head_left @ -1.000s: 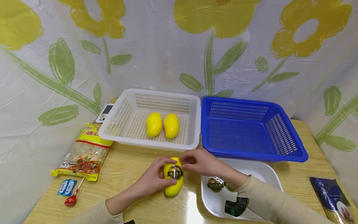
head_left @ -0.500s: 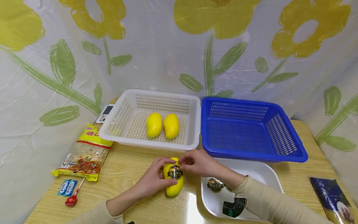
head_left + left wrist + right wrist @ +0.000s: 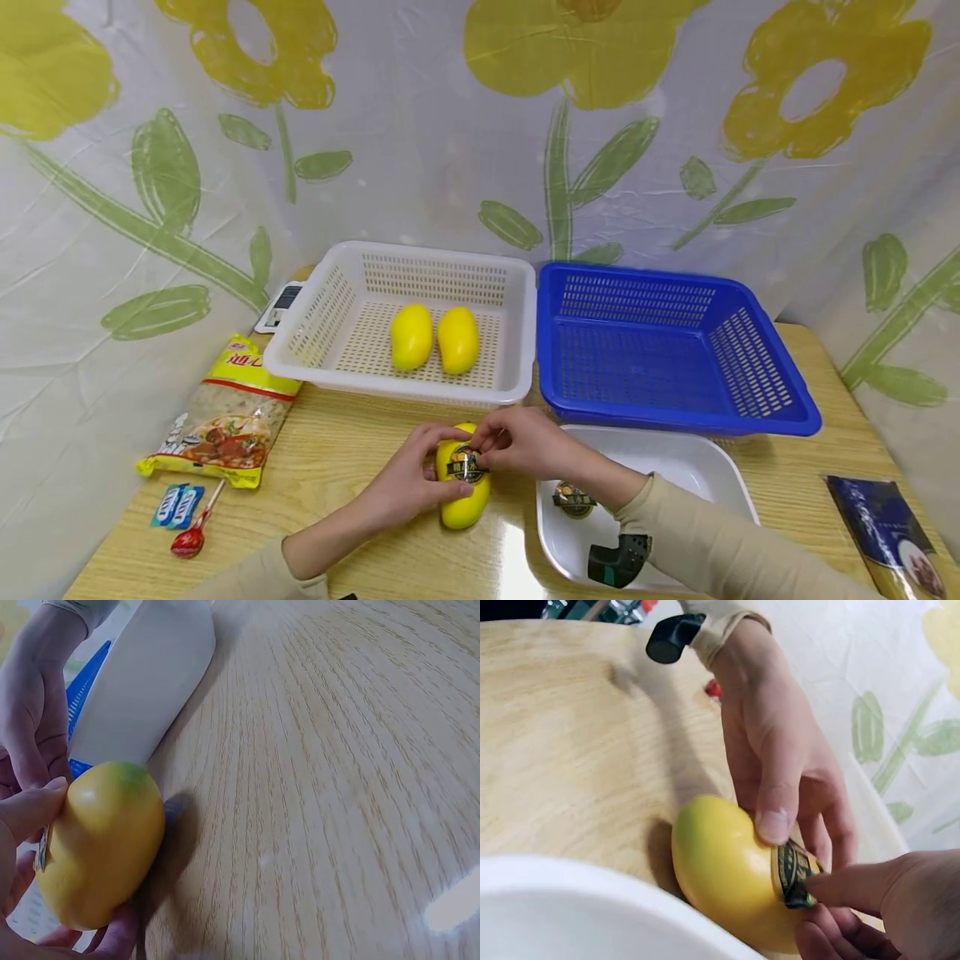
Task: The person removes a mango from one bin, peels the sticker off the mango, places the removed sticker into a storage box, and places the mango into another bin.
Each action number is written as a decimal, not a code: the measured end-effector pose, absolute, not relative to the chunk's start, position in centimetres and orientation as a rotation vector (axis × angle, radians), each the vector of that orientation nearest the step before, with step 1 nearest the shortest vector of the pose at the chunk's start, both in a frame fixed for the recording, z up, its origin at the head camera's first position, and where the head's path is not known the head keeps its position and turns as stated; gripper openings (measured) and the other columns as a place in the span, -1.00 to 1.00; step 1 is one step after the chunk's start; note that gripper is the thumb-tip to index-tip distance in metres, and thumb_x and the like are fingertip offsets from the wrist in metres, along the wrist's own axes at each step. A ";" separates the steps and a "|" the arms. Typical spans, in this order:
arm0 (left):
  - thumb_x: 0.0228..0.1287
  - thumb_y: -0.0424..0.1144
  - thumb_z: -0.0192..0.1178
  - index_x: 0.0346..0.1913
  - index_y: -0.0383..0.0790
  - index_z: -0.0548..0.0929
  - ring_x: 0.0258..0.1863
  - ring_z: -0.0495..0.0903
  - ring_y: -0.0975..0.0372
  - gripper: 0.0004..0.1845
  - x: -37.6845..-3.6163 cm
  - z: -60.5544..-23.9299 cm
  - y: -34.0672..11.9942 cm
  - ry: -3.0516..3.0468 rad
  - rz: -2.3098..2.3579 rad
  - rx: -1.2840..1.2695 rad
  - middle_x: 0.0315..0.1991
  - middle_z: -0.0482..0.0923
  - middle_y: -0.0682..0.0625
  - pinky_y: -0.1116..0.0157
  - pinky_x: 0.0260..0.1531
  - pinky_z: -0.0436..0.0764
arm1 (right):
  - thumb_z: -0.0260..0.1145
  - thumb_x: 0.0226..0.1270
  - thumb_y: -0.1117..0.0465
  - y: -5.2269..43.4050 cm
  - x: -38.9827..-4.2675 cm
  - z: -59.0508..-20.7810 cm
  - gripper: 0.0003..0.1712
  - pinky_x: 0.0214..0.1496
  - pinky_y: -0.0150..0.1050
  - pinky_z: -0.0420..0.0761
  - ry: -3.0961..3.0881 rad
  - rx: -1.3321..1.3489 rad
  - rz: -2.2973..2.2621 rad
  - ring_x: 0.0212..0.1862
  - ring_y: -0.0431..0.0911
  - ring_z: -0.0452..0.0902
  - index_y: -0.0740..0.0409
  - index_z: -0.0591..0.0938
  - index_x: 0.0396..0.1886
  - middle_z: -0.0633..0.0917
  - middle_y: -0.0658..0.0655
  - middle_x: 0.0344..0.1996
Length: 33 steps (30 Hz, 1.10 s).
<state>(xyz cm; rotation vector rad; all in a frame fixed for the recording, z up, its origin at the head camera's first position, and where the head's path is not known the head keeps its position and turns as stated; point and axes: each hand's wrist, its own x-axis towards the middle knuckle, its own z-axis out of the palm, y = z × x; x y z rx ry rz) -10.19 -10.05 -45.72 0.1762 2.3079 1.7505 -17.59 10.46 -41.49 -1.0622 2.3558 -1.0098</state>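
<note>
Your left hand [image 3: 408, 483] still grips the mango [image 3: 462, 487] on the table [image 3: 352, 450], just in front of the white basket [image 3: 517, 333]. Your right hand [image 3: 525, 442] has slid down onto the sticker [image 3: 466, 463] over the last second, fingertips pinching or pressing its edge, which I can't quite tell, so it looks nearly seated.

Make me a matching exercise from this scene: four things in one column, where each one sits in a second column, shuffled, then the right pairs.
Things:
1. stickered mango
2. two plain mangoes
3. red lollipop
4. sticker sheet

Places:
A. in the white tray
B. on the table by the noodle packet
C. held by the left hand, right hand at its label
D. in the white basket

Pairs: 1-C, 2-D, 3-B, 4-A
</note>
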 end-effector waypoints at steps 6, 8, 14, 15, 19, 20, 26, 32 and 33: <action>0.05 -0.25 0.50 0.19 -0.21 0.51 0.16 0.42 -0.07 -0.39 -10.3 -45.9 -10.3 2.307 1.745 0.188 0.26 0.25 -0.19 0.30 -0.05 0.63 | 0.41 0.14 0.37 10.0 -17.3 -41.3 -0.86 -0.26 -0.42 0.55 2.366 -1.103 -0.995 -0.38 -0.34 0.51 0.11 0.71 -0.30 0.67 -0.09 -0.44; 0.05 -0.27 0.50 0.19 -0.22 0.51 0.17 0.41 -0.09 -0.39 -10.3 -45.9 -10.4 2.304 1.752 0.196 0.26 0.26 -0.18 0.30 -0.06 0.63 | 0.40 0.15 0.37 9.9 -17.2 -41.1 -0.86 -0.26 -0.42 0.54 2.373 -1.113 -0.986 -0.38 -0.34 0.49 0.08 0.71 -0.30 0.66 -0.13 -0.44; 0.05 -0.24 0.50 0.18 -0.23 0.53 0.19 0.40 -0.13 -0.40 -10.3 -45.8 -10.5 2.321 1.743 0.226 0.26 0.27 -0.20 0.30 -0.03 0.62 | 0.34 0.14 0.38 10.0 -17.1 -40.7 -0.83 -0.25 -0.40 0.55 2.369 -1.139 -1.005 -0.37 -0.33 0.50 0.06 0.72 -0.29 0.66 -0.15 -0.42; 0.06 -0.23 0.50 0.18 -0.22 0.53 0.19 0.40 -0.13 -0.40 -10.3 -45.8 -10.5 2.323 1.737 0.233 0.26 0.26 -0.20 0.29 -0.02 0.62 | 0.33 0.14 0.38 10.1 -17.0 -40.7 -0.82 -0.25 -0.39 0.56 2.368 -1.136 -1.012 -0.37 -0.32 0.51 0.07 0.72 -0.29 0.67 -0.12 -0.41; 0.08 -0.23 0.48 0.20 -0.23 0.52 0.19 0.42 -0.14 -0.40 -10.2 -45.9 -10.4 2.323 1.723 0.272 0.26 0.25 -0.23 0.28 0.00 0.61 | 0.33 0.17 0.37 10.5 -16.9 -41.0 -0.83 -0.22 -0.41 0.58 2.334 -1.112 -1.039 -0.33 -0.31 0.55 0.08 0.72 -0.26 0.69 -0.07 -0.36; 0.08 -0.23 0.48 0.21 -0.24 0.51 0.18 0.42 -0.13 -0.39 -10.2 -45.9 -10.4 2.319 1.721 0.280 0.26 0.24 -0.23 0.28 0.01 0.61 | 0.34 0.18 0.35 10.5 -16.9 -41.1 -0.84 -0.20 -0.40 0.58 2.322 -1.110 -1.045 -0.31 -0.30 0.56 0.09 0.72 -0.24 0.70 -0.07 -0.35; 0.06 -0.27 0.49 0.24 -0.34 0.44 0.10 0.51 -0.06 -0.32 -10.3 -45.9 -10.2 2.254 1.752 0.304 0.29 0.18 -0.26 0.31 -0.04 0.63 | 0.41 0.20 0.28 10.3 -16.9 -41.4 -0.84 -0.16 -0.39 0.59 2.309 -1.115 -1.054 -0.26 -0.27 0.61 0.10 0.72 -0.20 0.73 -0.05 -0.30; 0.07 -0.30 0.49 0.24 -0.35 0.43 0.07 0.53 -0.04 -0.32 -10.2 -46.0 -10.1 2.259 1.745 0.300 0.28 0.18 -0.27 0.31 -0.05 0.63 | 0.44 0.18 0.29 10.0 -16.8 -41.5 -0.85 -0.23 -0.40 0.52 2.347 -1.130 -1.026 -0.35 -0.34 0.48 0.08 0.72 -0.24 0.66 -0.13 -0.41; 0.07 -0.30 0.48 0.24 -0.35 0.43 0.07 0.53 -0.04 -0.32 -10.2 -46.0 -10.1 2.261 1.743 0.301 0.28 0.18 -0.27 0.31 -0.05 0.63 | 0.44 0.17 0.30 10.0 -16.9 -41.5 -0.85 -0.24 -0.39 0.50 2.349 -1.130 -1.022 -0.35 -0.34 0.47 0.07 0.72 -0.24 0.65 -0.14 -0.43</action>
